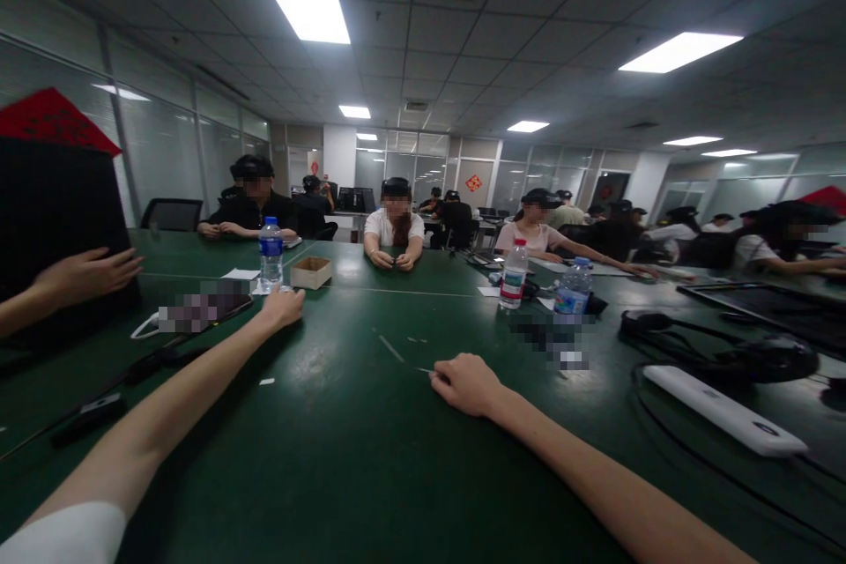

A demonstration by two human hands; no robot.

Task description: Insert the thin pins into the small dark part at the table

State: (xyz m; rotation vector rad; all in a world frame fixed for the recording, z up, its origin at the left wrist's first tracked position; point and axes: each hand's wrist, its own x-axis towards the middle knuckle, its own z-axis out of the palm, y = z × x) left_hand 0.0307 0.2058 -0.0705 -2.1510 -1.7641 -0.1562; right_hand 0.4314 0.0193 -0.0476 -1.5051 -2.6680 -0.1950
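My left hand (283,307) reaches far out over the dark green table (344,449), fingers curled, close to a water bottle (270,254) and a small cardboard box (310,272). What it holds, if anything, I cannot make out. My right hand (466,383) rests on the table nearer to me, fingers pinched on a thin pale strip that pokes out to its left. Another thin strip (391,349) lies loose on the table between my hands.
Another person's hand (85,273) reaches in from the left by a black upright panel (59,211). A white power strip (723,410), black cables and headphones (760,357) lie at right. Two more bottles (514,275) stand mid-table. Several people sit along the far side.
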